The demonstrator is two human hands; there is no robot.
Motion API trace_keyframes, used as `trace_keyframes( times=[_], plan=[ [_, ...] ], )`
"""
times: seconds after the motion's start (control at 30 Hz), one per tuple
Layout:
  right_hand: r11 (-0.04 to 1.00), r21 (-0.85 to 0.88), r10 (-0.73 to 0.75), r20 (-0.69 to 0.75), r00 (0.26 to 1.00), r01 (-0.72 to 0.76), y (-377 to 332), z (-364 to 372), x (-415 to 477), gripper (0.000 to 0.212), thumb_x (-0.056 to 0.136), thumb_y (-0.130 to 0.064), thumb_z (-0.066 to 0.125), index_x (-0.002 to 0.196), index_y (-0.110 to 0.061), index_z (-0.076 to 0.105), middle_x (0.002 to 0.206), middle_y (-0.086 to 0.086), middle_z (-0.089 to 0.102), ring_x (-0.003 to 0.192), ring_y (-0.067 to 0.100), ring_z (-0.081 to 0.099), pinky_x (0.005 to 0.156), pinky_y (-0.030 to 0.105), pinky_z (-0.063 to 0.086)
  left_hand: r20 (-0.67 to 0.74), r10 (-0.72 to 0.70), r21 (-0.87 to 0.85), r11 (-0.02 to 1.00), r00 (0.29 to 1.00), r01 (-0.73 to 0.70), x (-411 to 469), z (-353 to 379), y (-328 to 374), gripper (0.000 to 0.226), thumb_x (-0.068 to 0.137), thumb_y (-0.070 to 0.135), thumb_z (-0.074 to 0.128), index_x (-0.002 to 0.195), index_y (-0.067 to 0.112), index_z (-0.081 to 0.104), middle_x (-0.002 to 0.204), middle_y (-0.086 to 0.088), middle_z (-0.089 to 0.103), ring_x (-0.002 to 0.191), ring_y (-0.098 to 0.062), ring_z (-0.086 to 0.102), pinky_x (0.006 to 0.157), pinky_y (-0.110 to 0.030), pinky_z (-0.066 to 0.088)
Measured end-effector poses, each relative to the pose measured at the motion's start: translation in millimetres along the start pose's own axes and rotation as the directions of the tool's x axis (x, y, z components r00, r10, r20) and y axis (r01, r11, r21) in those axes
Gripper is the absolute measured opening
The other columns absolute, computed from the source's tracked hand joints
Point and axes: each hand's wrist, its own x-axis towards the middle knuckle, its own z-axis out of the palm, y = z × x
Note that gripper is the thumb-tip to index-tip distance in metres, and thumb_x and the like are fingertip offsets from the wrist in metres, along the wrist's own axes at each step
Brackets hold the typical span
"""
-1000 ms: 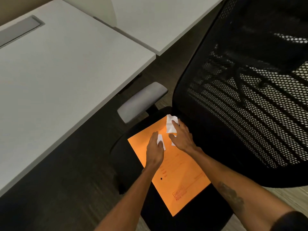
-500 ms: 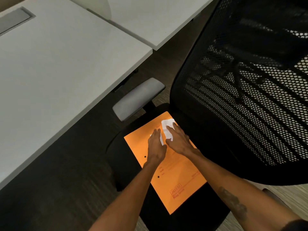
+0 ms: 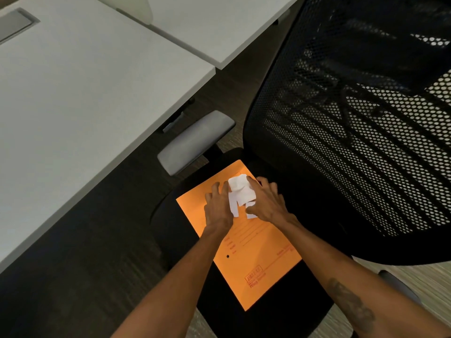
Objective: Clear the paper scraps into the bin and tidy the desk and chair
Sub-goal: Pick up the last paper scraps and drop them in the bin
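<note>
— Where are the paper scraps (image 3: 240, 193)?
— On the orange envelope (image 3: 253, 252) lying on the black chair seat (image 3: 280, 320), bunched between both hands
— Holding them?
— The left hand (image 3: 218, 207) curls against one side, the right hand (image 3: 267, 203) cups the other, fingers bent round the white pieces
— And the counter (image 3: 85, 98)?
— Just beside the chair's grey armrest (image 3: 195, 142)

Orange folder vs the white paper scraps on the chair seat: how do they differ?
The orange folder lies flat and smooth; the white paper scraps are crumpled and bunched. The folder is one large printed sheet, the scraps small, blank, irregular pieces. The folder rests free on the chair seat; the scraps are gathered between the left hand and right hand. Both are paper, and the scraps sit on top of the folder.
</note>
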Motion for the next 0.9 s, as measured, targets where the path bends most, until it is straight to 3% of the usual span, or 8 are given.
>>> trace_keyframes(
  times=[0.13, 0.27, 0.4, 0.5, 0.67, 0.8, 0.9],
  plan=[
    [0.987, 0.087, 0.127, 0.098, 0.987, -0.136, -4, 4, -1, 0.113, 0.072, -0.035, 0.085, 0.155, -0.035, 0.008, 0.153, 0.007, 0.017, 0.136, 0.032, 0.025, 0.098, 0.049, 0.043, 0.032, -0.038, -0.016, 0.999, 0.999, 0.039, 3, -2, 6, 0.105, 0.077, 0.003, 0.081, 0.155, 0.025, 0.015, 0.157, -0.008, 0.02, 0.133, -0.036, 0.033, 0.093, -0.049, 0.048],
    [0.982, 0.125, 0.128, 0.105, 0.986, -0.141, -8, 14, 3, 0.111, 0.074, -0.036, 0.085, 0.155, -0.035, 0.008, 0.153, 0.011, 0.014, 0.136, 0.034, 0.025, 0.095, 0.045, 0.044, 0.117, -0.003, -0.004, 1.0, 0.993, 0.003, 11, -2, 15, 0.106, 0.081, 0.008, 0.079, 0.157, 0.03, 0.009, 0.155, -0.008, 0.019, 0.132, -0.037, 0.032, 0.097, -0.052, 0.048],
    [0.967, 0.222, 0.113, 0.072, 0.991, -0.126, -8, 23, 8, 0.106, 0.07, -0.038, 0.087, 0.152, -0.036, 0.019, 0.15, 0.009, 0.018, 0.134, 0.033, 0.028, 0.092, 0.044, 0.047, 0.164, 0.014, 0.045, 0.999, 0.986, -0.022, 15, 2, 17, 0.095, 0.078, 0.016, 0.084, 0.153, 0.024, 0.028, 0.151, -0.009, 0.026, 0.133, -0.037, 0.032, 0.099, -0.049, 0.05],
    [0.94, 0.319, 0.111, 0.04, 0.993, -0.117, -8, 31, 9, 0.094, 0.071, -0.028, 0.087, 0.148, -0.033, 0.032, 0.146, 0.008, 0.024, 0.13, 0.032, 0.034, 0.085, 0.039, 0.049, 0.105, 0.032, 0.001, 0.999, 0.994, -0.033, 12, 7, 14, 0.078, 0.081, 0.011, 0.08, 0.148, 0.018, 0.041, 0.146, -0.01, 0.035, 0.128, -0.035, 0.038, 0.1, -0.042, 0.049],
    [0.86, 0.509, 0.072, -0.048, 0.996, -0.038, -10, 40, 1, 0.066, 0.08, -0.011, 0.08, 0.139, -0.02, 0.051, 0.14, 0.009, 0.038, 0.117, 0.028, 0.053, 0.081, 0.026, 0.05, -0.052, -0.052, -0.298, 0.954, 0.997, 0.034, -1, 15, 10, 0.056, 0.088, 0.001, 0.067, 0.141, 0.01, 0.053, 0.136, -0.012, 0.051, 0.122, -0.034, 0.052, 0.098, -0.035, 0.047],
    [0.796, 0.605, 0.074, -0.106, 0.992, 0.005, -12, 40, -7, 0.053, 0.085, -0.007, 0.074, 0.133, -0.018, 0.057, 0.133, 0.007, 0.045, 0.11, 0.019, 0.055, 0.066, 0.004, 0.038, -0.114, -0.144, -0.436, 0.897, 0.983, 0.081, -7, 13, 9, 0.047, 0.088, -0.002, 0.064, 0.134, 0.01, 0.061, 0.132, -0.012, 0.057, 0.119, -0.029, 0.058, 0.095, -0.034, 0.048],
    [0.77, 0.635, 0.073, -0.168, 0.983, 0.051, -15, 38, -14, 0.045, 0.085, -0.011, 0.075, 0.128, -0.017, 0.062, 0.128, 0.005, 0.051, 0.113, 0.018, 0.055, 0.065, 0.001, 0.038, -0.12, -0.226, -0.617, 0.78, 0.967, 0.105, -13, 11, 7, 0.042, 0.086, -0.008, 0.064, 0.124, 0.01, 0.067, 0.128, -0.01, 0.06, 0.115, -0.028, 0.061, 0.096, -0.04, 0.053]
  ],
)
